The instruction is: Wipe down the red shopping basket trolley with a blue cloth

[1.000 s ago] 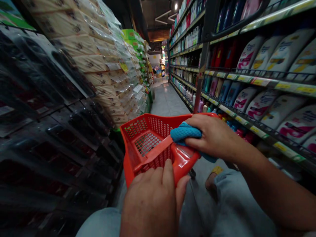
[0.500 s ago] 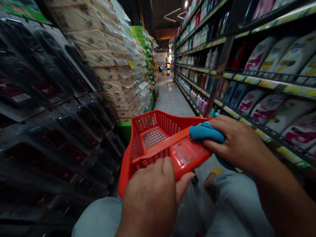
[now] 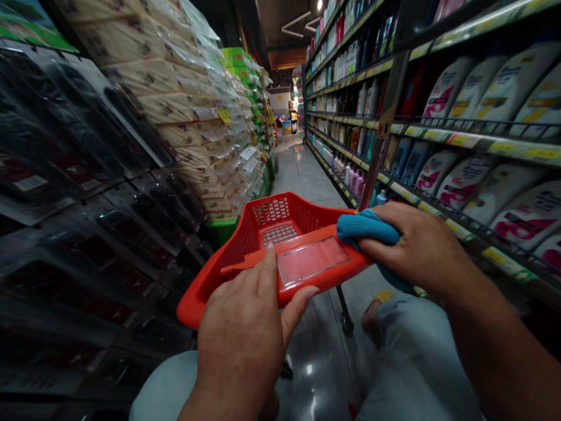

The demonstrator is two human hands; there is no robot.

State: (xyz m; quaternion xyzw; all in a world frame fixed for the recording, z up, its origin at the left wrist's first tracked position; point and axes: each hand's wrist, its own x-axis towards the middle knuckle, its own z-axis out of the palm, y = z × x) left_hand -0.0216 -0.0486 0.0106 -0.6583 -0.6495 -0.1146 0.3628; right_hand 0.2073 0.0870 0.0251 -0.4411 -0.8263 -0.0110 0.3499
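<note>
Right hand [image 3: 416, 248] grasps the blue cloth [image 3: 366, 227], bunched between thumb and fingers on the red cart's [image 3: 199, 295] right handle end; left hand [image 3: 241, 327] grips its left. Lettering on bottles [image 3: 468, 181] at right is blurred.

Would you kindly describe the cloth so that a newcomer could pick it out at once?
Find the red cart in the foreground. At its near right corner, the right hand holds the bunched cloth. Bright blue mesh sets it apart from the cart and the pale trousers.
</note>
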